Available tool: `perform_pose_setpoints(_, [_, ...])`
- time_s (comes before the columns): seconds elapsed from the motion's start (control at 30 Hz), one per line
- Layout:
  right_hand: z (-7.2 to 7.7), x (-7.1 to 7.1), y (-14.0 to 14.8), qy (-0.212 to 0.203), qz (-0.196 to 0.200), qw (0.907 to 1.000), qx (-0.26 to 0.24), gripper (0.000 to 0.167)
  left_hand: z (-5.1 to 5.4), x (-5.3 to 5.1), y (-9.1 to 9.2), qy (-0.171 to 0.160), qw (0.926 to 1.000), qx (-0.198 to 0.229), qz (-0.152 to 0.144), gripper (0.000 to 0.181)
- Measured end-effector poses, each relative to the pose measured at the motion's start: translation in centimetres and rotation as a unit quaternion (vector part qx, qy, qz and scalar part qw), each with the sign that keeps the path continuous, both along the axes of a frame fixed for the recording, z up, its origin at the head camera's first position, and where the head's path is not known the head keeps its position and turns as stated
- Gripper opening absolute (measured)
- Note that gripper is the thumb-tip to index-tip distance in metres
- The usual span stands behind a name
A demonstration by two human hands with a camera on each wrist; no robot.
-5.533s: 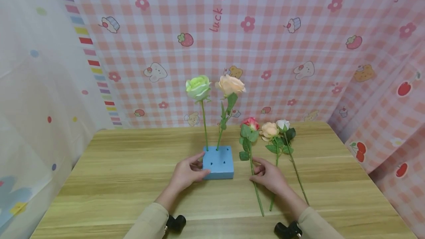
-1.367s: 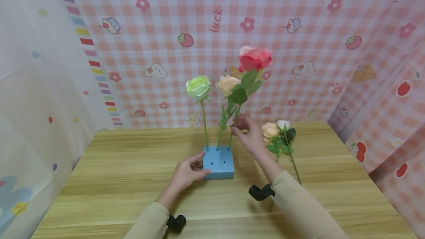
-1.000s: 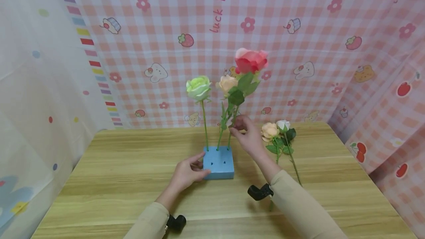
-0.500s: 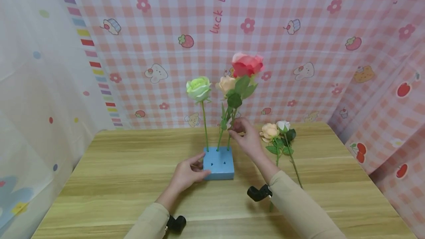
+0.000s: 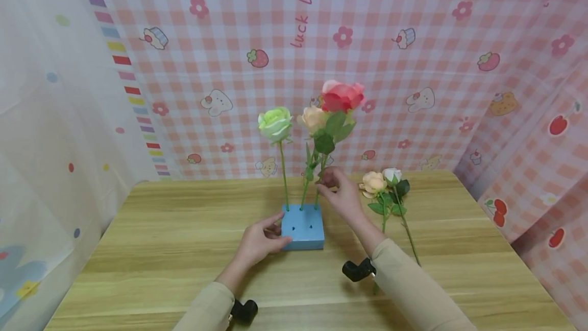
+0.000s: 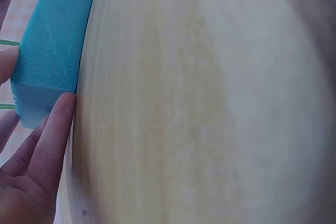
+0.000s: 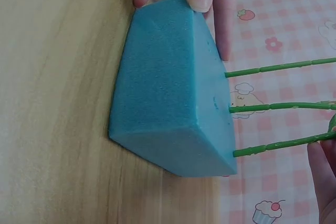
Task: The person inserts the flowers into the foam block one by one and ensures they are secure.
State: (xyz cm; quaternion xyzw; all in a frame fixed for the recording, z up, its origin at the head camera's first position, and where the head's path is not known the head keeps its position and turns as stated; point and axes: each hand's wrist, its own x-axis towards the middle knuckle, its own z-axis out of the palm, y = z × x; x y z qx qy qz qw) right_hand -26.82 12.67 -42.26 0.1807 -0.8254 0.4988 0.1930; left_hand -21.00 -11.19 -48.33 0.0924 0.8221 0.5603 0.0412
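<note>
A blue foam block [image 5: 302,244] with holes in its top stands on the table. My left hand [image 5: 259,239] grips its left end, thumb at the front corner; the left wrist view shows fingertips against the foam [image 6: 52,35]. Along the back row stand a green rose [image 5: 274,124], a peach rose [image 5: 312,119] and a red-pink rose [image 5: 342,97]. My right hand [image 5: 342,195] pinches the red-pink rose's stem above the back right hole. In the right wrist view this stem [image 7: 273,145] meets the block; how deep it sits is hidden. Two front holes hold nothing.
Right of the block, another peach rose [image 5: 374,182] and a white rose [image 5: 392,175] lie on the wooden table [image 5: 184,229], stems toward the front. The right forearm passes over part of them. A checked cloth [image 5: 285,14] hangs behind the table.
The right hand has lifted the red-pink rose from the table and brought it upright into the back right hole. Over the last second the rose sank lower. The left hand stayed put.
</note>
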Motion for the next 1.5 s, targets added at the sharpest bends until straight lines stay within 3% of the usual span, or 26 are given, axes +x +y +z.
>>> perform_pose_setpoints(0.3, [-0.9, -0.2, -0.1, -0.007, 0.004, 1.0, 0.0, 0.023, -0.3, -0.1, 0.0, 0.005, 1.0, -0.005, -0.001, 0.065])
perform_pose_setpoints(0.9, [-1.3, -0.2, 0.0, 0.002, 0.007, 0.9999, 0.009, 0.023, -0.2, -0.1, 0.0, 0.008, 0.9999, -0.012, 0.001, 0.066])
perform_pose_setpoints(1.5, [-1.4, 0.0, 0.5, -0.042, 0.019, 0.9988, 0.014, 0.026, -0.2, -0.1, 0.0, 0.001, 0.9999, -0.011, 0.004, 0.065])
